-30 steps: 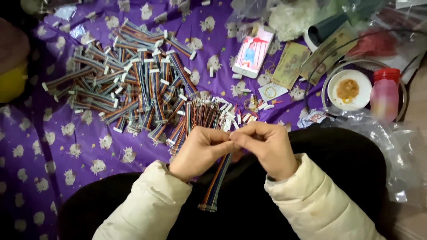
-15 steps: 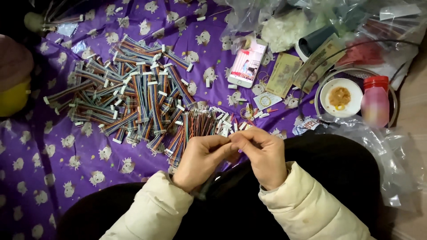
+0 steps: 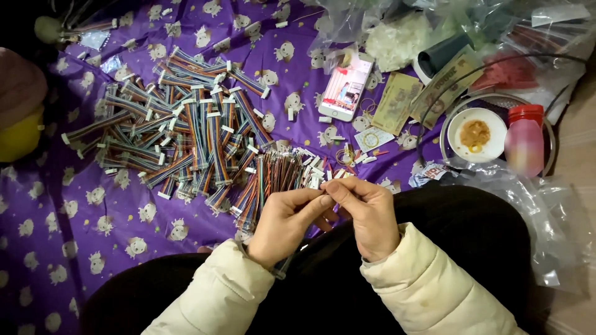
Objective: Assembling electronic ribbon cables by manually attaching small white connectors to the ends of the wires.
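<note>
Near the lap, the left hand [image 3: 288, 226] and right hand [image 3: 366, 214] are pinching one ribbon cable [image 3: 320, 184] in their fingers, a big finished pile [image 3: 180, 133] lying far left, a smaller bundle [image 3: 279, 174] waiting.

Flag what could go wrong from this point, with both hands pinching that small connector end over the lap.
1. The left hand and right hand pinch the small piece at their fingertips over dark trousers; if dropped, it could be hard to spot.
2. The loose wire bundle lies right beside the heap of ribbon cables; a nudge could mix them.
3. The smartphone and red-capped bottle sit amid clutter and could be knocked.
</note>
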